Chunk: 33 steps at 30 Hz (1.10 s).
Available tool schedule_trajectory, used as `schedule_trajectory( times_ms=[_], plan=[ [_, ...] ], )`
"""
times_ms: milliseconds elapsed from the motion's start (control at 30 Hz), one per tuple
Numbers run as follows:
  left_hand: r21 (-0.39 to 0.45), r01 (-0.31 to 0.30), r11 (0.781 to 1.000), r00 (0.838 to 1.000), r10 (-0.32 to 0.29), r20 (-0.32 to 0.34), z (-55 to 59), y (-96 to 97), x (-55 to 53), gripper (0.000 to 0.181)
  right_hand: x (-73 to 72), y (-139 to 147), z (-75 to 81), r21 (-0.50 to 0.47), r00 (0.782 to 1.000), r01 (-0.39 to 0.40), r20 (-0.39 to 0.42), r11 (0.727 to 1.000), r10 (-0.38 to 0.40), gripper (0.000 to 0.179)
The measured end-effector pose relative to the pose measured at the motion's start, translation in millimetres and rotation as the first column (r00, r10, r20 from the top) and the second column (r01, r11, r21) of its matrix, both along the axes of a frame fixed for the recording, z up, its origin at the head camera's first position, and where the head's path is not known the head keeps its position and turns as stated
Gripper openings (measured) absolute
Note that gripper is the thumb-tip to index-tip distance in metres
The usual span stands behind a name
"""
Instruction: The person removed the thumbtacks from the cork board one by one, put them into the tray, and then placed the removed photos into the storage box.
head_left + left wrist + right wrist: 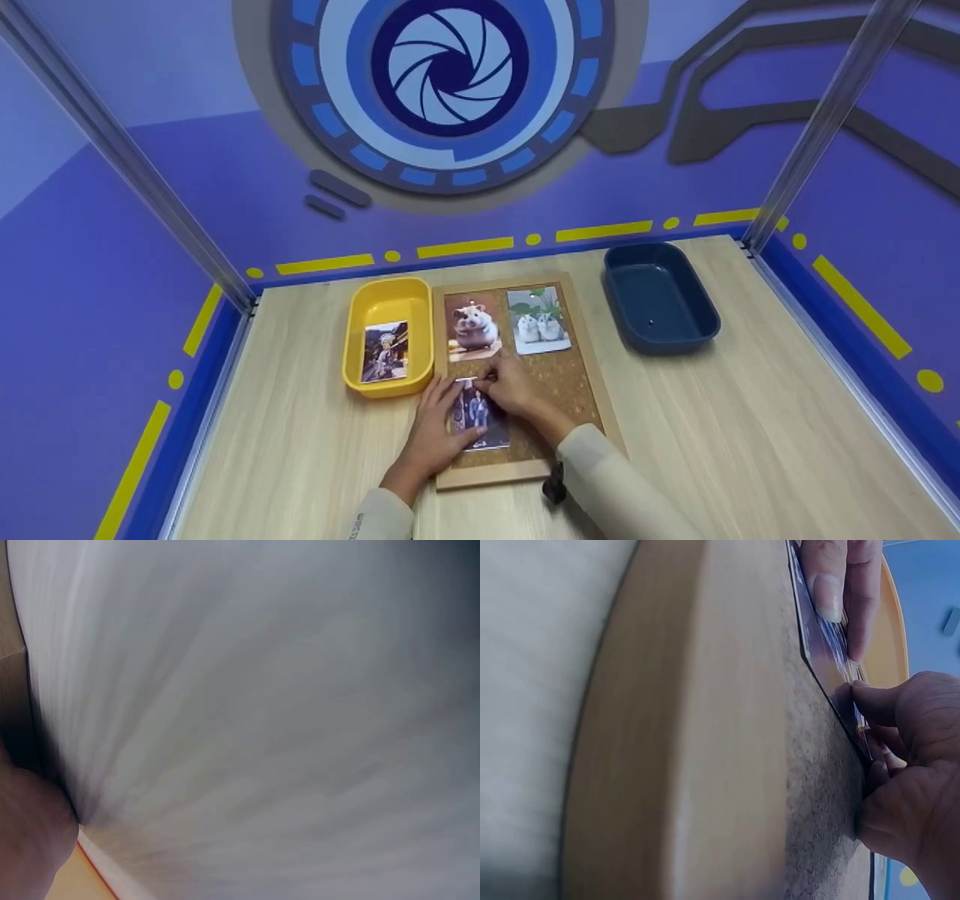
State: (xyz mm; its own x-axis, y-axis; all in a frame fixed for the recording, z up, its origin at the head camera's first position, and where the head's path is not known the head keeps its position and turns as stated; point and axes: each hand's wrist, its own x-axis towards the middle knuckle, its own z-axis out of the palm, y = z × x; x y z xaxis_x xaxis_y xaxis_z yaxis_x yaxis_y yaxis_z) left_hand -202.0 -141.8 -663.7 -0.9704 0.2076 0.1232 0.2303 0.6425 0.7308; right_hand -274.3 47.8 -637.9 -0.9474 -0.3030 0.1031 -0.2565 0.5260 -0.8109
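Observation:
On the cork board a photo of a standing person lies at the lower left. My left hand presses it, fingers along its left upper edge and thumb over its lower part. At its top edge my right hand has thumb and fingers curled together in a pinch; I cannot tell what small thing is between them. In the right wrist view both hands meet at the photo. Above it are a hamster photo and a photo of two white hamsters, each with a small pin near its top.
Left of the board stands a yellow tray with another photo inside. A dark blue tray, with a small shiny thing in it, stands at the right. The wooden table meets purple walls behind and at both sides.

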Motion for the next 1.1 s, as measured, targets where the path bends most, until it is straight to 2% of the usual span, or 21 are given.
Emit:
schedule_trajectory(
  times_ms=[333,633,867,1100],
  plan=[
    [0.009,-0.012,1.000,1.000,0.012,0.025,-1.5,-0.3,-0.3,0.096,-0.5,2.2,0.3,0.019,1.000,-0.021,0.011,1.000,0.021,0.007],
    [0.006,-0.002,1.000,1.000,0.002,0.007,0.3,0.9,0.2,0.094,-1.2,4.9,1.6,-0.018,0.999,-0.017,0.048,1.000,0.018,0.007],
    [0.005,0.000,1.000,1.000,-0.001,0.021,-0.2,1.1,-0.7,0.093,-3.1,9.4,2.9,-0.146,0.990,-0.006,0.140,0.989,0.027,0.004],
    [0.005,-0.003,1.000,1.000,0.003,0.020,-0.3,0.1,-0.6,0.094,-5.4,13.3,5.3,-0.248,0.986,0.006,0.162,0.969,0.036,0.006]
  ],
)
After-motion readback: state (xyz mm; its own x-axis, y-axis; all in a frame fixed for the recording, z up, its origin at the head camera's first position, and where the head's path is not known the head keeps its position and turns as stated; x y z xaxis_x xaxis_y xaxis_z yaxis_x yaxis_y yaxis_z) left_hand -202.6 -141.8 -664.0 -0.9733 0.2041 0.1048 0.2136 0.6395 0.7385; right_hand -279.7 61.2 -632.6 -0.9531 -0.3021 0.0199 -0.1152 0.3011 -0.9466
